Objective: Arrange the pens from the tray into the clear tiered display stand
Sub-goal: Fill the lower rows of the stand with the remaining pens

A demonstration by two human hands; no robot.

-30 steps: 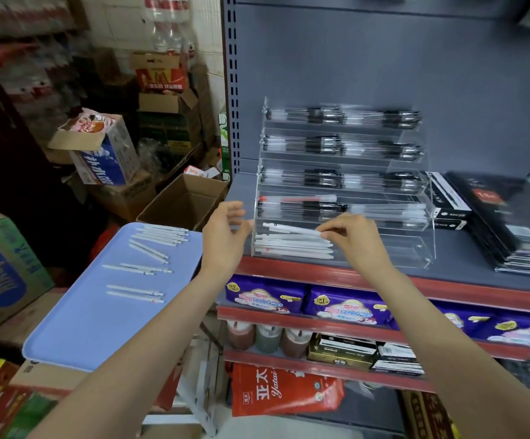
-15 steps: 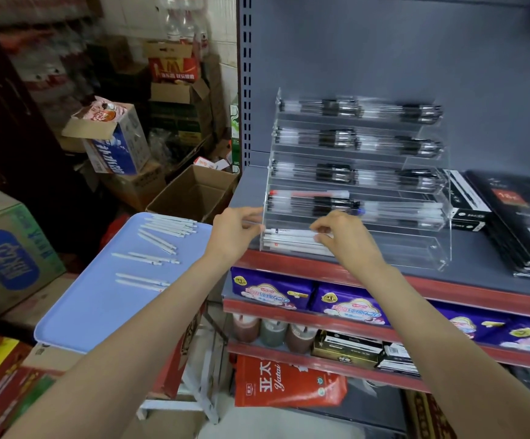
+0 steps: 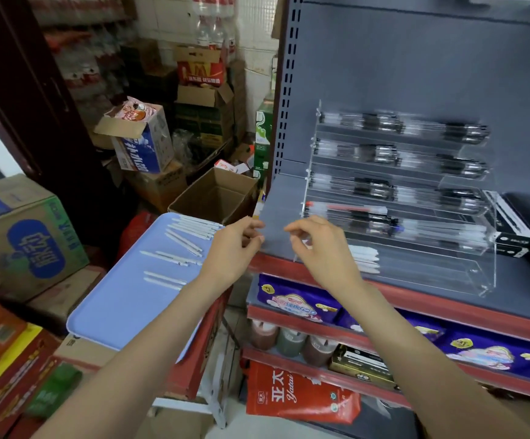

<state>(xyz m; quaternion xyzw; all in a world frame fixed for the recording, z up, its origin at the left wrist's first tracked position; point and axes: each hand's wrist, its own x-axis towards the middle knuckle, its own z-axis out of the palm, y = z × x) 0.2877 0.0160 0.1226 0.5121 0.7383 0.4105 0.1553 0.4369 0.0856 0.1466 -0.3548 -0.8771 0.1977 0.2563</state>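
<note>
both hands [image 3: 232, 248] [image 3: 324, 248] empty, fingers loosely curled, btwn tray [image 3: 115, 308] w/ pens [image 3: 175, 245] & stand [image 3: 447, 264].

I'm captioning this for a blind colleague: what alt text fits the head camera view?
Two bare hands, left hand and right hand, hover empty in front of a clear tiered pen stand on a grey shop shelf. White pens lie in its lowest tier; more white pens wait on a blue tray at left.

Empty hands [image 3: 281, 248] near display stand [image 3: 415, 270], pens [image 3: 181, 245] on tray [image 3: 121, 308]
</note>
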